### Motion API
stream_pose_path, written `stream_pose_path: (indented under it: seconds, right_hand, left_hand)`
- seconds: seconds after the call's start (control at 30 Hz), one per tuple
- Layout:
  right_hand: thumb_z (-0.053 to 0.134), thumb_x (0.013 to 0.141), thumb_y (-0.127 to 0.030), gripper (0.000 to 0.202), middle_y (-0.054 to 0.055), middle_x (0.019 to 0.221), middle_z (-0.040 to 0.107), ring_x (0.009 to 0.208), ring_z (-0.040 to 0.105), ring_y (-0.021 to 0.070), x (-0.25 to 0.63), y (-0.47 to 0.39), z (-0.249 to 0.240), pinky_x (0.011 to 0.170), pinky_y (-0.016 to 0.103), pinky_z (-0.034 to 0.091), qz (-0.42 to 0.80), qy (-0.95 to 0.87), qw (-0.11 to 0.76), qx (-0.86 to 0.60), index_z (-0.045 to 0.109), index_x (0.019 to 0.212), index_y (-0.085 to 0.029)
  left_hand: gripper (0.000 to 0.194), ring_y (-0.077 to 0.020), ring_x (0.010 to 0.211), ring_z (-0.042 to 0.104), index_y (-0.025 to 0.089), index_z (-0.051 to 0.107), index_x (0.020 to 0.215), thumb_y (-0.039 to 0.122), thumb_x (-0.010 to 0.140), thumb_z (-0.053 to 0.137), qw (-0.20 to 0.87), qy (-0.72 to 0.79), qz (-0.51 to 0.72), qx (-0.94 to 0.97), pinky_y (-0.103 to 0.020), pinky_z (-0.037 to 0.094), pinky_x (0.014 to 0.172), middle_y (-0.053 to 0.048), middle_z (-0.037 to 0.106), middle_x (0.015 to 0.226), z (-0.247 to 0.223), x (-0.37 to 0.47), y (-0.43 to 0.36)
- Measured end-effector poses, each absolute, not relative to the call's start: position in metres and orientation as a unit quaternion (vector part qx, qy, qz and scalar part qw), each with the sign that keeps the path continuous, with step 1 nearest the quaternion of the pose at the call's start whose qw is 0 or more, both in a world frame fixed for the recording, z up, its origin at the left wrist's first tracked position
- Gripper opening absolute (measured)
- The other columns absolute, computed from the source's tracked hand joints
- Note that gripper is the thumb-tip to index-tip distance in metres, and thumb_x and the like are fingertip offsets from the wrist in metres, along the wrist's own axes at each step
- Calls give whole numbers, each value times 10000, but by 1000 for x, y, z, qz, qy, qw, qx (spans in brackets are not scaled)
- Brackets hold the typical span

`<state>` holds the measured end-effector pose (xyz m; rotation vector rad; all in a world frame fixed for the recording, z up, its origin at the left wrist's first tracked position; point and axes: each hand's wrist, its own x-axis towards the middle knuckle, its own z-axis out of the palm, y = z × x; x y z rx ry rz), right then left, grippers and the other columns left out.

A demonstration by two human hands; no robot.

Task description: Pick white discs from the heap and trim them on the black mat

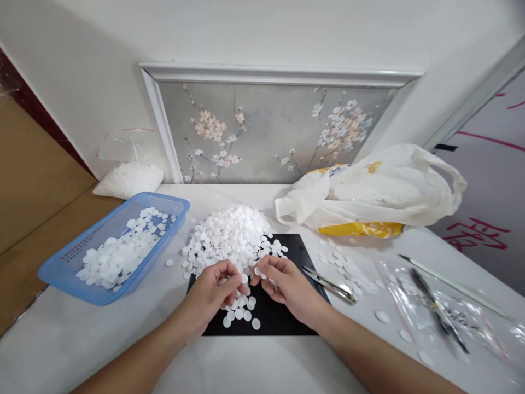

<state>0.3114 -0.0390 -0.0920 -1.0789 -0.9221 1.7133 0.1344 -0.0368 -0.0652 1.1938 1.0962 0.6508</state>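
Observation:
A heap of small white discs [229, 232] lies on the back of a black mat [283, 320] and spills onto the table. At the heap's front edge, my left hand [215, 290] is closed, with a white disc between thumb and forefinger. Just right of it, my right hand [285, 282] is curled round white discs, one showing at its fingertips. The two hands are a small gap apart. Several loose discs [247, 316] lie on the mat below them. What else the curled fingers cover is hidden.
A blue basket [170, 205] holding discs stands left, with a clear bag of white pieces [131, 179] behind. At right are a white plastic bag [377, 191], metal tweezers [332, 284], scattered discs, clear packets, a pen-like tool [437, 306] and a thin white stick [451, 284].

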Motion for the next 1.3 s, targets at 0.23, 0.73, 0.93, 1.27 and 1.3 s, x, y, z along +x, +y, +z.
stream_pose_path:
  seconds: [0.23,0.73,0.93,1.27,1.3]
  right_hand:
    - [688,742,-451,337,12,648,619,436,370,40,318,-35,-91,373,190,149,702,-386,422,-424,561,673,-146]
    - [513,805,-652,563,64,633,640,453,478,75,326,-37,-80,363,181,220,693,-415,381,-451,658,745,-112]
    - [619,735,-616,480,43,606,621,472,467,85,343,-55,-61,377,187,245,659,-460,365,-470,592,683,-139]
    - [686,710,-283,111,-56,545,495,512,371,90,437,-155,-37,487,218,250,515,-567,269,-585,634,671,-193]
    - [719,663,-239,92,-53,548,504,521,388,97,442,-166,-39,493,222,251,494,-573,248,-605,640,647,-195]
  left_hand:
    - [239,-65,498,370,177,519,716,368,803,631,673,463,279,504,-199,239,483,-2,637,680,-61,134,-36]
    - [267,-75,483,346,176,543,712,410,790,643,653,450,271,545,-200,236,486,47,519,538,-61,131,-37]
    - [271,-63,451,304,180,487,659,356,770,661,652,439,269,556,-191,190,457,51,523,498,-52,138,-40]
    - [256,-45,452,391,186,604,790,234,597,766,680,469,346,445,-129,337,401,19,604,636,-35,140,-33]
    - [260,-46,463,405,173,624,790,245,592,776,680,476,342,441,-131,372,416,10,607,649,-35,140,-33]
